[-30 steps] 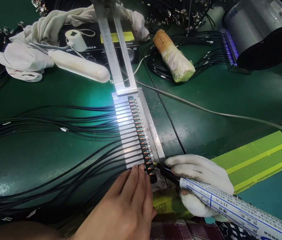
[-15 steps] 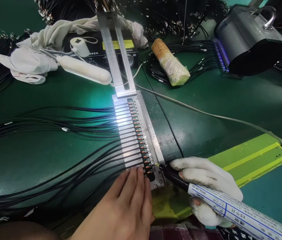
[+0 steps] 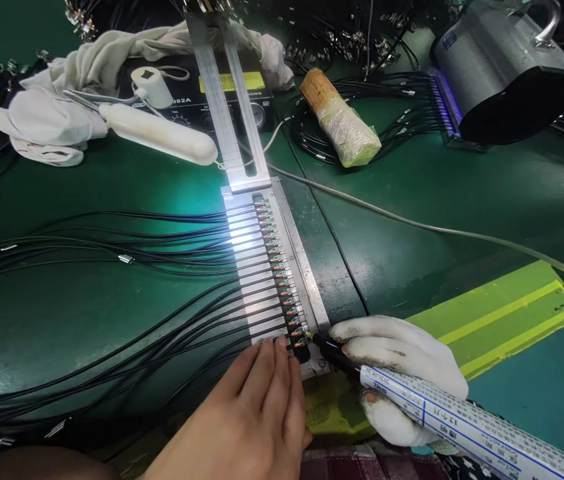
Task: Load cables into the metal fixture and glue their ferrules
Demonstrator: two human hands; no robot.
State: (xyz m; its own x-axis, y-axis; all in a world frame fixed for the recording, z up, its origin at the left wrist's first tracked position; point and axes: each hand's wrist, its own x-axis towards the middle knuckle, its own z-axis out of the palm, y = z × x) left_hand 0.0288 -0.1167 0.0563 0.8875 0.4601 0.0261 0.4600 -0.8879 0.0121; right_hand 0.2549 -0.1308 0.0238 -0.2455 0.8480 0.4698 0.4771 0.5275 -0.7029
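My right hand point(image 3: 407, 360), in a white glove with bare fingertips, grips a slim white glue bottle point(image 3: 442, 407) with blue lines and printed text. Its black nozzle ends in a fine yellowish tip at the lowest metal terminals point(image 3: 303, 340). These terminals end a row of black cables point(image 3: 202, 303) laid side by side across a metal fixture point(image 3: 249, 267). My bare left hand point(image 3: 252, 407) lies with fingers stretched out over the lowest cables at the fixture's near end. Its thumb is mostly hidden.
A slotted metal piece point(image 3: 222, 107) extends from the fixture's far end. Behind are a black control box point(image 3: 182, 110), a white-handled tool point(image 3: 162, 137), white cloth point(image 3: 52, 123), a wrapped wooden block point(image 3: 339, 120) and a metal lamp housing point(image 3: 492, 67) with violet light. A cord point(image 3: 387, 210) crosses the green table.
My right hand and the glue bottle have shifted slightly left and toward me, so the tip is at the lowest terminal. The left hand stays in place; the view has shifted slightly.
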